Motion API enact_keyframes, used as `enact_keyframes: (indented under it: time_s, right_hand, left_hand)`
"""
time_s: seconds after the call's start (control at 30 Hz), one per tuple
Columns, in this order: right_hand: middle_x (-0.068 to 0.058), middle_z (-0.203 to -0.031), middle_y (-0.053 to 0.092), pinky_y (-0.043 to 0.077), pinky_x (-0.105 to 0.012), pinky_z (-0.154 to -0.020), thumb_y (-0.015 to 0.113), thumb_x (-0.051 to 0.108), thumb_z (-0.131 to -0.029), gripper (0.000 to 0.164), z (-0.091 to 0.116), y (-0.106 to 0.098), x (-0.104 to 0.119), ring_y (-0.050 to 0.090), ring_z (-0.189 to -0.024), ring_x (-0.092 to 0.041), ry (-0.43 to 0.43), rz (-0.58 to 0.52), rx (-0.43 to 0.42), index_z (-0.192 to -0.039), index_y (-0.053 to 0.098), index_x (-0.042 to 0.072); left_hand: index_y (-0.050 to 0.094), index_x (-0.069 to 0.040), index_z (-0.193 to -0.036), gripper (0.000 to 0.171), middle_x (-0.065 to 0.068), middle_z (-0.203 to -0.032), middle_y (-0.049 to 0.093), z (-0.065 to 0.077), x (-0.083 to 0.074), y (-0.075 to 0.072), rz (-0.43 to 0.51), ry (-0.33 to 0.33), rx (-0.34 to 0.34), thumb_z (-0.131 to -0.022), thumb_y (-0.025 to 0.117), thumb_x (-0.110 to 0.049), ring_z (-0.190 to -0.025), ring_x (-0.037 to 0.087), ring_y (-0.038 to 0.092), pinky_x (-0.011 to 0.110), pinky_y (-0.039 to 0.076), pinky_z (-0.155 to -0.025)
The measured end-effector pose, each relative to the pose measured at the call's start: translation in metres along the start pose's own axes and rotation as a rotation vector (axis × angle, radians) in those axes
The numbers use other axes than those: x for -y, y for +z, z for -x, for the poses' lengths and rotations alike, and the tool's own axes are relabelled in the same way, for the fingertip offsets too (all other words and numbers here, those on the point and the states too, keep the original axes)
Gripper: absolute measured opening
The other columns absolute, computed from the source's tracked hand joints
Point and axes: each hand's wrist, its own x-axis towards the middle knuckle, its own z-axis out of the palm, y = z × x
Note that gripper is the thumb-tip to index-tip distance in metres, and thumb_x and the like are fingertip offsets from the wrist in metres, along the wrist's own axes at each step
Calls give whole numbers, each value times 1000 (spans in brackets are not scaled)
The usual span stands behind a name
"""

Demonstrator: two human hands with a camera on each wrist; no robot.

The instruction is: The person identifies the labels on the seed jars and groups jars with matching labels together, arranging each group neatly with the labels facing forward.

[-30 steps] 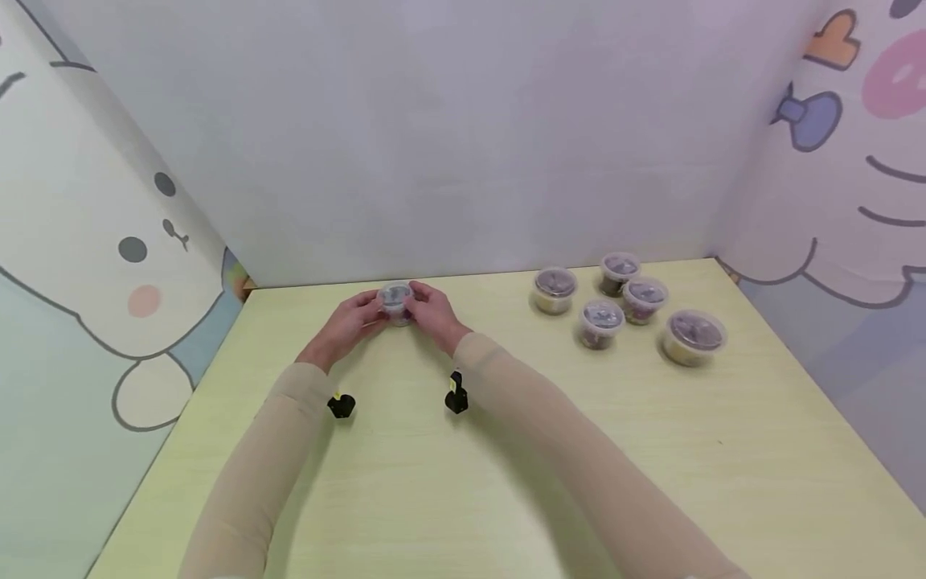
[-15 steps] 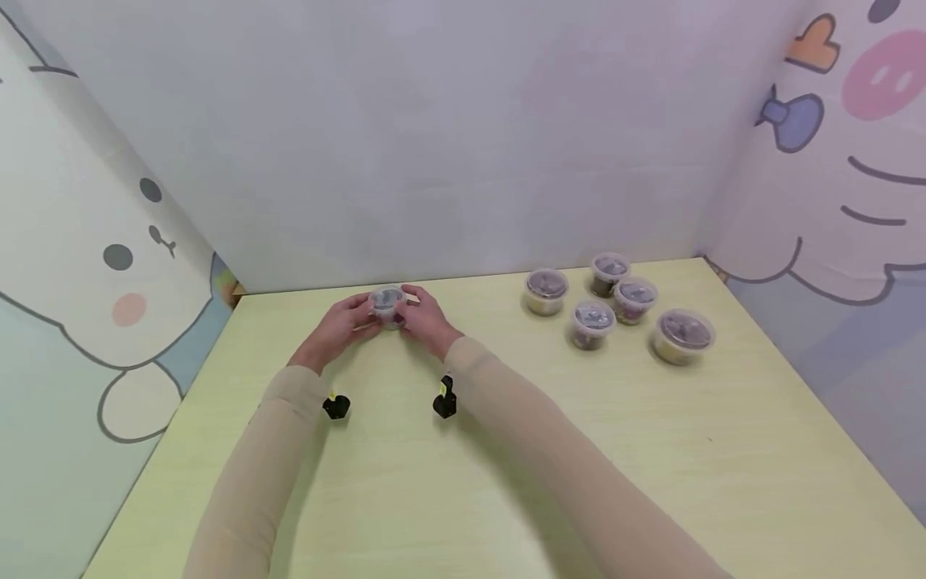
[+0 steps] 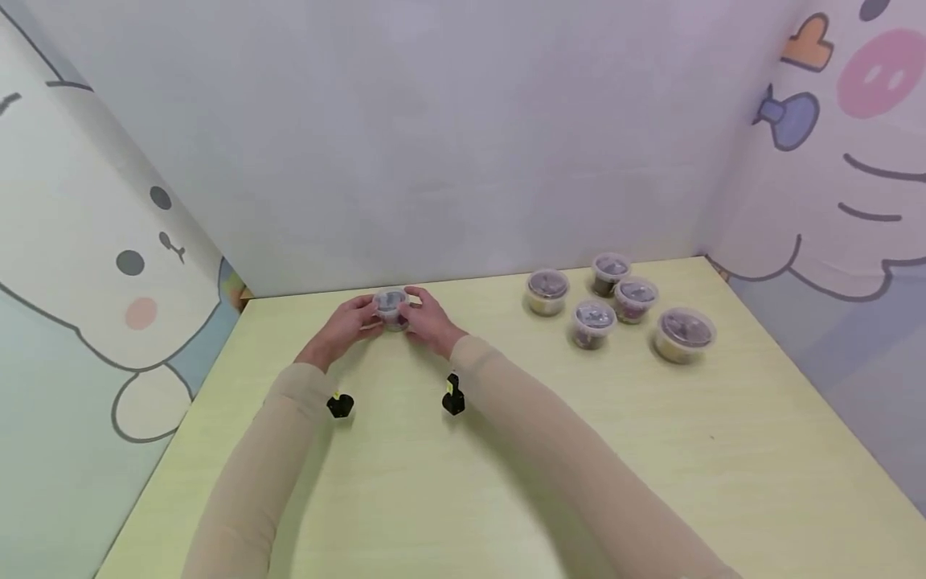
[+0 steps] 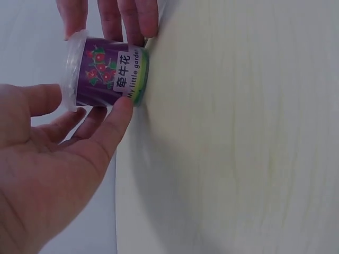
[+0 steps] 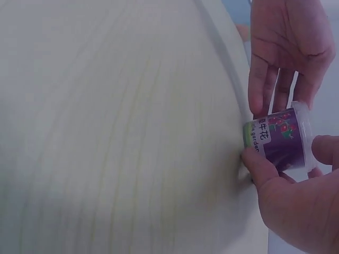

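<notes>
The pale table (image 3: 542, 482) is spreading across most of the head view, and a plain wall sheet (image 3: 463, 161) is hanging behind its far edge. Your right sleeve (image 3: 571, 442) and left sleeve (image 3: 246, 466) are both reaching forward over the table, left of centre.

Your left hand (image 3: 343, 328) and right hand (image 3: 432, 323) are meeting near the far edge, each pinching the same small cup (image 3: 394, 312) from its own side: thumbs are lying up by the rim, fingers are bearing on the wall. You are keeping no hand spare.

Well apart to your right, five lidded tubs (image 3: 684, 334) are standing in a loose group; neither hand is touching them.

The cup is sitting roughly upright between your hands, and its clear lid (image 4: 71, 69) is facing up and appearing closed. Whether the base is touching the table, the views are not settling. A purple label (image 4: 100, 71) reading "My little garden" is showing clearly.

In my judgement, you are steadying or placing the cup, not opening it. The next move is probably calling for an even, level grip, then a release of both sides together once the base is bearing fully; letting go unevenly could be tipping it.
</notes>
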Motion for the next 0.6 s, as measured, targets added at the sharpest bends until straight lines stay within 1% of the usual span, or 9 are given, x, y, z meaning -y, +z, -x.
enact_keyframes:
  time_s: [0.17, 0.23, 0.3, 0.37, 0.43, 0.5, 0.6]
  right_hand:
    - [-17, -155, 43, 47, -51, -104, 54, 23, -107, 51, 2, -2, -6, 48, -136, -29, -28, 38, 5, -156, 38, 19]
    - [-18, -155, 42, 47, -51, -104, 54, 23, -107, 53, 3, -3, -7, 48, -137, -29, -32, 42, 13, -157, 36, 18]
    - [-19, -156, 41, 48, -50, -104, 54, 24, -107, 55, 4, -4, -7, 48, -137, -30, -32, 56, 20, -158, 34, 16]
    - [-20, -156, 40, 49, -48, -102, 55, 25, -107, 57, 6, -5, -6, 48, -137, -31, -38, 84, 20, -158, 34, 13]
    - [-21, -156, 40, 51, -46, -100, 56, 24, -106, 57, 7, -7, -4, 47, -137, -31, -49, 125, 14, -157, 33, 10]
    - [-22, -156, 39, 53, -44, -99, 55, 22, -106, 57, 8, -11, -3, 47, -138, -32, -66, 161, 8, -157, 34, 8]
    - [-22, -156, 39, 54, -42, -97, 54, 17, -106, 54, 10, -22, 4, 47, -138, -32, -85, 215, 4, -156, 36, 6]
  left_hand:
    - [21, 3, -158, 54, 26, -154, 34, -1, 0, 4, 8, -7, -26, -112, 37, -21, -140, 39, 39, 45, 37, -114]
    - [21, 3, -158, 54, 26, -154, 34, -1, 1, 5, -2, -12, -40, -112, 37, -22, -141, 39, 38, 46, 36, -115]
    - [20, 2, -158, 55, 26, -156, 33, -1, 1, 6, -23, -15, -64, -112, 37, -23, -143, 38, 37, 46, 34, -116]
    - [20, 1, -159, 56, 25, -158, 32, -1, 0, 7, -61, -4, -107, -112, 38, -24, -145, 37, 35, 46, 33, -117]
    - [22, -1, -159, 57, 24, -158, 31, 0, 0, 10, -112, 21, -167, -111, 41, -24, -146, 36, 33, 47, 31, -118]
    - [25, -1, -158, 56, 23, -158, 32, 0, -2, 14, -162, 73, -229, -110, 45, -23, -146, 36, 31, 47, 29, -119]
    - [33, -3, -156, 54, 20, -158, 35, 2, -9, 24, -237, 159, -295, -108, 49, -24, -147, 34, 30, 47, 26, -120]
